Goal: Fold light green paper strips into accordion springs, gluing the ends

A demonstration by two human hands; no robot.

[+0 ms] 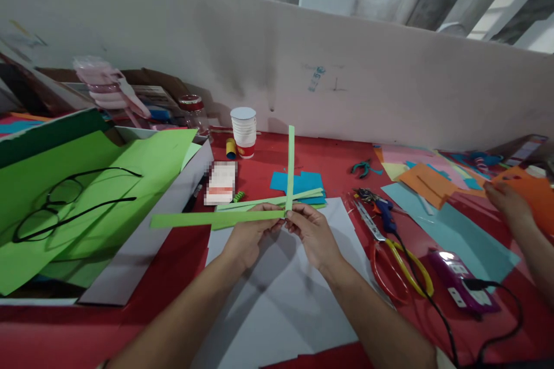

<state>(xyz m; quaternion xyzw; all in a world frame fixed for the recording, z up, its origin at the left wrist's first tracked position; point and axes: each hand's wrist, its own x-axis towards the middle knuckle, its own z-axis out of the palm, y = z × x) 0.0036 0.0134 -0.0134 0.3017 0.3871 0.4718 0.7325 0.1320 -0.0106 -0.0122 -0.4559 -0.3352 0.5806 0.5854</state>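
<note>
My left hand (253, 234) and my right hand (310, 233) meet above a white sheet (285, 311), fingers pinched together. A long light green paper strip (194, 219) runs out to the left from my left fingers. From my right fingers a second green strip (291, 155) stands straight up, so the two form a corner where the fingertips meet. How they join is hidden by my fingers. Just behind lie loose green strips (246, 203) and blue paper pieces (311, 180).
On the left, a box (151, 253) holds green sheets with eyeglasses (56, 207) on top. Paper cups (244, 132) stand at the back. Scissors (389, 259), a glue gun (385, 213) and a purple power strip (463, 282) lie right. Another person's hand (511, 204) touches orange paper.
</note>
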